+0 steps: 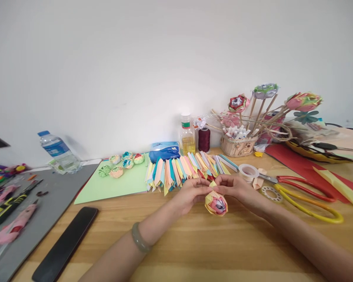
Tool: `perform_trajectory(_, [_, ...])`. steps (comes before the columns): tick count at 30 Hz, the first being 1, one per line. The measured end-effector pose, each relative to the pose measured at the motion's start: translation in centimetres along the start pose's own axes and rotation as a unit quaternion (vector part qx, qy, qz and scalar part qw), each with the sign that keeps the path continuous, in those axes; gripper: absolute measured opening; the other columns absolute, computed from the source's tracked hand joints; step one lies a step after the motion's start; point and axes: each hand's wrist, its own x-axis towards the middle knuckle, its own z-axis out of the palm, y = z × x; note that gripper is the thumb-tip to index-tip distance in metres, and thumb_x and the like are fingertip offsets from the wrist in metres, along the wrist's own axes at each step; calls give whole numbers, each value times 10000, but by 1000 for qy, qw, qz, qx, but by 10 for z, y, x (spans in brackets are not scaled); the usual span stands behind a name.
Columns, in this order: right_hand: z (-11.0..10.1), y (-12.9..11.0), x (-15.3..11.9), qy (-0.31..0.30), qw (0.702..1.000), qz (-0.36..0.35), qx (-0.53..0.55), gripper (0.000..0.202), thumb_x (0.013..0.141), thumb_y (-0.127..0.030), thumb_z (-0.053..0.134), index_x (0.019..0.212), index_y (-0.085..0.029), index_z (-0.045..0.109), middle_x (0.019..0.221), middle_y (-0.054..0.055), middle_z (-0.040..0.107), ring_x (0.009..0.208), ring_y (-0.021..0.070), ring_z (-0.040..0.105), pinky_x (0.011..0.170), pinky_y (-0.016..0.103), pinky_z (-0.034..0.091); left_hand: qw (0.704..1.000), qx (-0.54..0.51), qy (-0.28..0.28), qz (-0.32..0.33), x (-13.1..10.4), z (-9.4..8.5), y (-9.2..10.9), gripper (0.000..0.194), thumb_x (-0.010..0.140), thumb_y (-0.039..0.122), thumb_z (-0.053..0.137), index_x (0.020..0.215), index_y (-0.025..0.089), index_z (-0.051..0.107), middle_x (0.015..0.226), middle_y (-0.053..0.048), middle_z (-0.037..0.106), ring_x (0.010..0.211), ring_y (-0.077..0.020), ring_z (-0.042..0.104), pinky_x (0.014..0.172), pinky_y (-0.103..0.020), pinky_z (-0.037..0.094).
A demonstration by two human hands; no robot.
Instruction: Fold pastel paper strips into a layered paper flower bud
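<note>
The left hand and the right hand are close to each other over the wooden table. Both have their fingertips pinched on the pale yellow top bit of a paper flower. The flower hangs just below the fingers. It is yellow on the outside and pink and purple in the middle. There is a green bangle on the left wrist.

Just past the hands is a long row of folded paper strips in lots of colors. Behind the row, near the wall, are a blue packet, a bottle with yellow stuff in it and a spool of dark red thread.

To the left, six little paper flowers sit on a green sheet. A flat black thing lies nearer. At the far left, a gray mat holds a pink glue gun and a water bottle that leans over.

To the right of the hands are a roll of tape, a white ring with holes and big scissors with red and yellow handles. Behind them, a small basket holds paper flowers on sticks. A red sheet lies at the right.
</note>
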Motion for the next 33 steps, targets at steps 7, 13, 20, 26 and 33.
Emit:
perform_trajectory(7, [-4,10,5,-31,999,2,9,308,645,-451,634,696,-165,532,625,-32,543,588,108,494,550,223,354,999,24,18,-11,3,-3,-2,294,504,275,746,677,110,576,656,3,561,592,-82,526,609,-230,410])
perform_trajectory(13, [-7,13,8,-72,997,24,8,257,668,-380,633,755,-141,590,688,6,616,625,119,546,597,241,397,997,76,5,-27,8,-11,-2,301,482,271,750,667,109,577,616,16,550,557,-81,522,593,-243,413])
perform_trajectory(20, [-7,17,9,-82,996,29,-28,201,636,-331,651,643,-148,568,568,-42,546,522,87,471,493,208,327,990,132,-27,-41,7,-12,-2,283,475,262,742,653,112,581,615,6,560,554,-90,522,580,-256,420])
perform_trajectory(26, [-5,22,9,-90,994,22,-52,193,675,-333,605,656,-163,516,556,-52,510,507,82,449,471,199,302,978,206,-17,16,11,-15,-7,242,505,268,706,636,118,569,615,9,553,579,-87,508,601,-247,413])
perform_trajectory(33, [1,17,8,-89,991,1,-98,176,697,-325,559,661,-162,502,572,-35,504,507,85,439,475,206,313,958,282,-44,24,17,-22,-6,153,544,200,648,656,115,589,610,-9,578,561,-99,515,596,-255,421])
